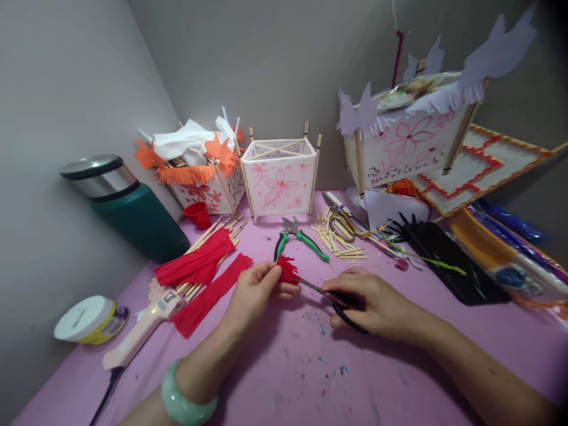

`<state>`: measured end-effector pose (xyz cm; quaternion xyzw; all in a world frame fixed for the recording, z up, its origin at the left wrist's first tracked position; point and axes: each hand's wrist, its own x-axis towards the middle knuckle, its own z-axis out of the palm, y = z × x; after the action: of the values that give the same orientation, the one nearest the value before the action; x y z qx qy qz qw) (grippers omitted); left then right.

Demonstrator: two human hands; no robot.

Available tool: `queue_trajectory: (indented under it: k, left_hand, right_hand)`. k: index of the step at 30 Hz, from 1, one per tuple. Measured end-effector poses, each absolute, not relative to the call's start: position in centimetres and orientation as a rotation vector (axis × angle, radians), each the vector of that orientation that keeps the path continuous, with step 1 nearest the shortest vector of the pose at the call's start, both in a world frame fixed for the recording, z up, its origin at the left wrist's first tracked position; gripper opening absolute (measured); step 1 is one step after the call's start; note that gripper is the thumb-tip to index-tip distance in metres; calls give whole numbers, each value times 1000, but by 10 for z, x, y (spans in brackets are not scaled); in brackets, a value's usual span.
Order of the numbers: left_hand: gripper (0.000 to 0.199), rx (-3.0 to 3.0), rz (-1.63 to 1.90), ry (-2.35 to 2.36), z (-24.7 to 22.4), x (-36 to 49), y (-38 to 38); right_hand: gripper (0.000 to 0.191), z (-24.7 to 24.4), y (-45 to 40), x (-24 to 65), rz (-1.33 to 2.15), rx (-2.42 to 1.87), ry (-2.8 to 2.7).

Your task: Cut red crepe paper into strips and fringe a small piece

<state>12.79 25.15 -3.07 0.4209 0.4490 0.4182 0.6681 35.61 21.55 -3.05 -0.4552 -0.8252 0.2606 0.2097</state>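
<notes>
Between the thumb and fingers of my left hand (pixel 261 283) is a small piece of red crepe paper (pixel 288 270) with a fringed upper edge. My right hand (pixel 377 302) grips black-handled scissors (pixel 350 307), their blades pointing left and meeting the paper's right side. Whether the blade tips are parted is hard to make out. Just beyond my hands lie green-handled pliers (pixel 306 239). Red crepe strips (pixel 210 296) lie to the left of my left hand, some on top of thin wooden sticks (pixel 231 228).
A pink glue gun (pixel 142 331), a white-lidded tub (pixel 91 319) and a teal bottle (pixel 137 219) are on the left. Decorated paper lanterns (pixel 279 183) stand along the back. Short sticks (pixel 337 242), gold-handled scissors (pixel 342 226) and a black phone (pixel 457 263) lie right.
</notes>
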Motion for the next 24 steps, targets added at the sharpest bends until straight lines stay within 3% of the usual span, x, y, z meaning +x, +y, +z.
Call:
queue_trajectory:
  k: [18,24]
  left_hand:
    - [26,866,894,957,-35,124,253]
    - [19,815,964,1014,-25,123,254]
  right_hand:
    - [17,-37,219,359,631,-1384,-2284]
    - [18,-34,223,370,750,-1382,-2250]
